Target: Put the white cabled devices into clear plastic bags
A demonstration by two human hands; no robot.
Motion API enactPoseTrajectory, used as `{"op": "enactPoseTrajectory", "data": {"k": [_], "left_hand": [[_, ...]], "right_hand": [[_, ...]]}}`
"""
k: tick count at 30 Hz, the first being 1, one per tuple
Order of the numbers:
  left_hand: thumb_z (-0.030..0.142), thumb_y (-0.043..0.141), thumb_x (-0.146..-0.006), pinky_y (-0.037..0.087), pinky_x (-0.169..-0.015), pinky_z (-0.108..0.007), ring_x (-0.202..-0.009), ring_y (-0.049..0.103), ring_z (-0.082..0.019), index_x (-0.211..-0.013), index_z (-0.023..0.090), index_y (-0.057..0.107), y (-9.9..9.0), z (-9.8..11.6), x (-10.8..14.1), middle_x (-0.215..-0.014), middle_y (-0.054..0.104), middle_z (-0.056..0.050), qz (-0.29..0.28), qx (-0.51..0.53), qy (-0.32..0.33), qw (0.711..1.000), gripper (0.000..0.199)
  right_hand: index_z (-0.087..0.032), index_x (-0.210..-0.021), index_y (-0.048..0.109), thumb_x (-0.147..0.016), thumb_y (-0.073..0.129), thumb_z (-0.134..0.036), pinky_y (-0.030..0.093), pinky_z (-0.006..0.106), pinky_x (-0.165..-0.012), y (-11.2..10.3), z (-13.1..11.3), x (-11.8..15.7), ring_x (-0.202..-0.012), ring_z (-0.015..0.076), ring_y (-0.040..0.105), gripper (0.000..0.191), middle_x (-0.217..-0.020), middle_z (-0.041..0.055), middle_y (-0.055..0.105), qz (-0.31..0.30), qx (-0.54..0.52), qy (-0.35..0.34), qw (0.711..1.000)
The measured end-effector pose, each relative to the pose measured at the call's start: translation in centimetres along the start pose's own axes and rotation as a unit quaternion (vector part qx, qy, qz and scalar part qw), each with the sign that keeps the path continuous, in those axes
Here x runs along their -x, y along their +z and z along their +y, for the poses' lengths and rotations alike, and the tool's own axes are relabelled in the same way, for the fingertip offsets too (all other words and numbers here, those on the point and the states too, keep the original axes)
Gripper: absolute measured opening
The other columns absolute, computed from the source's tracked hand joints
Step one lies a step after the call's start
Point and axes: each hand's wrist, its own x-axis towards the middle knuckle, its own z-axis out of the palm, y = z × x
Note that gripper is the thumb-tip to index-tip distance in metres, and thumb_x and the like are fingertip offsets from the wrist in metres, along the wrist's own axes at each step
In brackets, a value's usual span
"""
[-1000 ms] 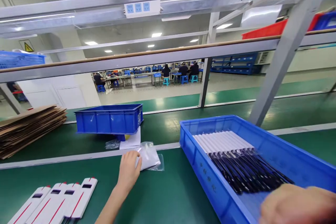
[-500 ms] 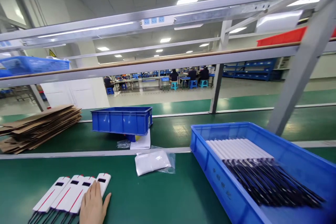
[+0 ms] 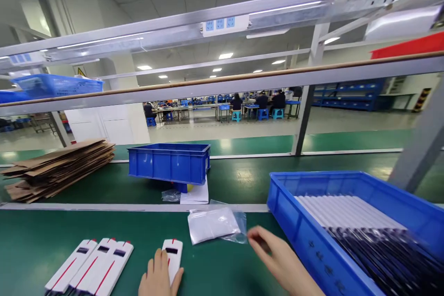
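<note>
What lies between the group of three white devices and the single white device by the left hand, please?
In the head view, a bare stretch of green work surface, then part of the left hand, which partly covers the single device.

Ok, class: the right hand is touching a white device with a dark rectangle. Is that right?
No: the head view shows the left hand, not the right hand, touching a white device with a dark rectangle. The right hand is beside the plastic bag.
</note>
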Motion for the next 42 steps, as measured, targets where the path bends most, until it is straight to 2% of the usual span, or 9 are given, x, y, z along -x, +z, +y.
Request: {"op": "enactPoseTrajectory", "data": {"k": [4, 8, 13, 17, 20, 29, 34, 39, 42], "left_hand": [[0.035, 0.045, -0.101, 0.057, -0.079, -0.041, -0.111, 0.064, -0.034, -0.127, 0.011, 0.068, -1.6, 2.3, -1.8, -0.139, 0.063, -0.021, 0.024, 0.045, 0.043, 0.998, 0.043], [0.040, 0.044, -0.102, 0.058, -0.086, -0.043, -0.122, 0.061, -0.033, -0.129, 0.017, 0.066, -3.5, 3.8, -3.0, -0.145, 0.059, -0.016, 0.024, 0.163, 0.054, 0.985, 0.041], [0.033, 0.044, -0.104, 0.057, -0.096, -0.047, -0.130, 0.057, -0.032, -0.131, 0.024, 0.061, -5.9, 6.8, -4.7, -0.143, 0.059, -0.013, -0.024, 0.317, 0.130, 0.939, 0.033], [0.020, 0.048, -0.100, 0.053, -0.104, -0.052, -0.130, 0.056, -0.032, -0.127, 0.023, 0.059, -7.0, 9.8, -6.2, -0.138, 0.061, -0.014, -0.028, 0.375, 0.206, 0.903, 0.029], [0.015, 0.053, -0.096, 0.054, -0.103, -0.051, -0.128, 0.056, -0.032, -0.120, 0.022, 0.061, -7.2, 11.0, -6.7, -0.135, 0.061, -0.015, -0.055, 0.389, 0.231, 0.890, 0.026], [0.009, 0.047, -0.096, 0.053, -0.104, -0.050, -0.128, 0.056, -0.029, -0.118, 0.022, 0.060, -5.6, 11.0, -7.7, -0.134, 0.062, -0.013, -0.045, 0.405, 0.234, 0.883, 0.029], [0.004, 0.054, -0.089, 0.035, -0.119, -0.059, -0.143, 0.042, -0.031, -0.138, 0.022, 0.052, -5.3, 13.2, -11.2, -0.145, 0.057, -0.012, -0.052, 0.379, 0.306, 0.872, 0.052], [0.015, 0.064, -0.090, 0.047, -0.104, -0.046, -0.098, 0.067, -0.026, -0.090, 0.021, 0.071, -5.4, 14.5, -14.2, -0.088, 0.075, -0.005, -0.106, 0.394, 0.311, 0.859, 0.009], [0.022, 0.061, -0.093, 0.051, -0.084, -0.034, -0.081, 0.068, -0.023, -0.078, 0.021, 0.073, -4.8, 14.2, -15.1, -0.078, 0.076, -0.004, -0.117, 0.415, 0.292, 0.854, 0.019]], "right_hand": [[-0.014, -0.124, 0.065, -0.092, 0.062, -0.016, 0.046, 0.045, -0.107, 2.2, 4.1, -7.6, -0.126, 0.0303, 0.059, 0.033, -0.131, 0.0159, 0.065, 0.017, 0.069, 0.066, 0.995], [-0.016, -0.103, 0.070, -0.086, 0.078, -0.026, 0.048, 0.053, -0.104, 3.4, 6.9, -10.6, -0.122, 0.0287, 0.060, 0.020, -0.127, 0.0077, 0.067, -0.004, 0.098, 0.092, 0.991], [-0.016, -0.099, 0.067, -0.100, 0.060, -0.027, 0.055, 0.042, -0.091, 3.6, 6.6, -8.6, -0.100, 0.0209, 0.067, 0.012, -0.101, 0.0025, 0.070, 0.026, 0.080, 0.063, 0.994], [-0.018, -0.123, 0.062, -0.097, 0.065, -0.032, 0.046, 0.053, -0.105, 3.8, 5.9, -7.7, -0.126, 0.0291, 0.056, 0.030, -0.131, 0.0090, 0.064, 0.036, 0.090, 0.063, 0.993], [-0.018, -0.113, 0.068, -0.088, 0.076, -0.034, 0.043, 0.057, -0.108, 4.3, 6.2, -8.4, -0.131, 0.0324, 0.052, 0.030, -0.136, 0.0096, 0.062, 0.006, 0.098, 0.091, 0.991], [-0.020, -0.095, 0.062, -0.103, 0.050, -0.033, 0.050, 0.035, -0.078, 2.8, 3.9, -6.9, -0.082, 0.0190, 0.066, 0.019, -0.087, -0.0001, 0.068, 0.052, -0.017, 0.035, 0.998], [-0.026, -0.087, 0.057, -0.099, 0.048, -0.035, 0.043, 0.031, -0.072, 1.8, 0.6, -4.8, -0.075, 0.0203, 0.062, 0.017, -0.082, -0.0005, 0.066, 0.032, -0.107, -0.013, 0.994], [-0.024, -0.094, 0.058, -0.098, 0.050, -0.045, 0.048, 0.031, -0.070, 2.0, 0.6, -4.4, -0.079, 0.0207, 0.065, 0.022, -0.084, 0.0015, 0.067, -0.006, -0.232, 0.003, 0.973], [-0.022, -0.096, 0.057, -0.093, 0.057, -0.050, 0.051, 0.030, -0.065, 2.6, 2.1, -4.8, -0.073, 0.0194, 0.065, 0.028, -0.078, -0.0004, 0.064, -0.036, -0.297, 0.032, 0.954]]}}
